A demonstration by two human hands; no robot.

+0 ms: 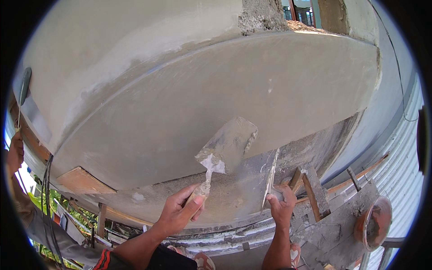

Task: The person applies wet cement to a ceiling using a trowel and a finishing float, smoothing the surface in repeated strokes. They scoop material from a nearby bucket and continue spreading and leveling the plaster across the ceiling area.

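Observation:
My left hand (182, 207) is closed round the handle of a mortar-caked trowel (231, 139), its broad blade pointing up in front of the wall. Wet mortar clings to the blade's right edge. To the right, my right hand (282, 204) grips a plastering float (271, 180), seen almost edge-on, with a line of mortar along it. Behind both tools stretches a grey plastered wall (180, 121), smooth above and rough and darker below. Whether either blade touches the wall, I cannot tell.
A bucket (373, 225) with mortar stands on boards at lower right, beside wooden props (315, 195). Corrugated sheeting (405, 166) runs down the right. At far left, another person's hand (15, 150) holds a long-handled tool (25, 85); dark cables (46, 193) hang nearby.

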